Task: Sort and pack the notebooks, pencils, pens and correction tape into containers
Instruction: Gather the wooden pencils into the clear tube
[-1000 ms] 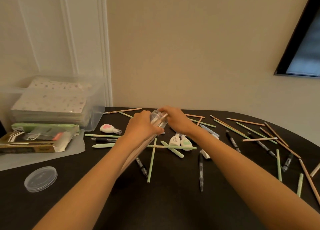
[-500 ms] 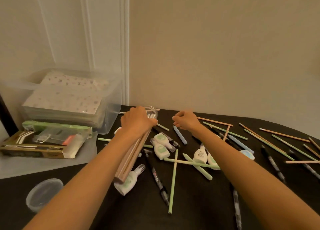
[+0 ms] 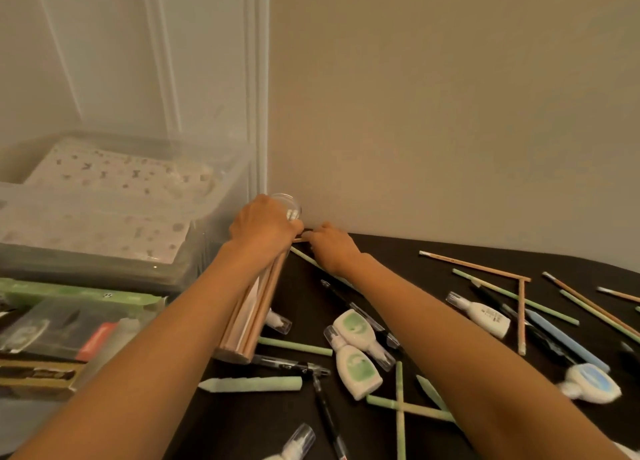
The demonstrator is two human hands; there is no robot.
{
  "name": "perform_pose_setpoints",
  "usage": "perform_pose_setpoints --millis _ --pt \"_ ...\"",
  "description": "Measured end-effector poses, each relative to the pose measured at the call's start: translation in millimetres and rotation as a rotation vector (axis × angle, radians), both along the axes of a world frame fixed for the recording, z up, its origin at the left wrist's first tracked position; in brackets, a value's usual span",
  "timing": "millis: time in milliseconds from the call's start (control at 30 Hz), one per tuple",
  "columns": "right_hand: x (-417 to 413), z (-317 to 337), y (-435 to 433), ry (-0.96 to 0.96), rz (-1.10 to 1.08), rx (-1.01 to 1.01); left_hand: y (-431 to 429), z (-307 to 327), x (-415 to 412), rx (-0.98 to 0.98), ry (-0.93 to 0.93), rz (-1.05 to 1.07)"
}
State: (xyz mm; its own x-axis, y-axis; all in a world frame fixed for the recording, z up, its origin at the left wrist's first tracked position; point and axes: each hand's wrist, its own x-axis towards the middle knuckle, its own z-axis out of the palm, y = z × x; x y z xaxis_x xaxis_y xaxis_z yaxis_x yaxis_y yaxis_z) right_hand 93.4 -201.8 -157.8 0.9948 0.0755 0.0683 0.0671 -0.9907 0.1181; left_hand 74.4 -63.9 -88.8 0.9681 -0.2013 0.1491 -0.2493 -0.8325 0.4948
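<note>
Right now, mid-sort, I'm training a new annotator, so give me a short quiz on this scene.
1. True or false: the left hand grips a clear tube holding wooden pencils.
2. Where are the notebooks? A) in the clear bin B) loose on the table C) inside the tube
3. What does the right hand pinch near the wall?
Key: 1 true; 2 A; 3 a wooden pencil.
</note>
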Motion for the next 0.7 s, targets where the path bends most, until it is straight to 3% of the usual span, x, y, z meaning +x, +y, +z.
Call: perform_pose_setpoints --millis 167,333,533,700 --pt "-4 13 -7 -0.024 0.036 -0.131 -13 -3 1 0.003 0.001 -0.022" --pt "-38 34 -35 -0.120 -0.089 0.054 -38 5 -21 -0.029 0.009 -0.101" --pt "-104 48 -110 -0.208 -0.507 0.310 -79 12 -64 -0.046 0.041 -0.212" --pt "-176 41 -192 -0.094 -0.854 0.419 -110 10 -94 -0.003 0.032 -0.261"
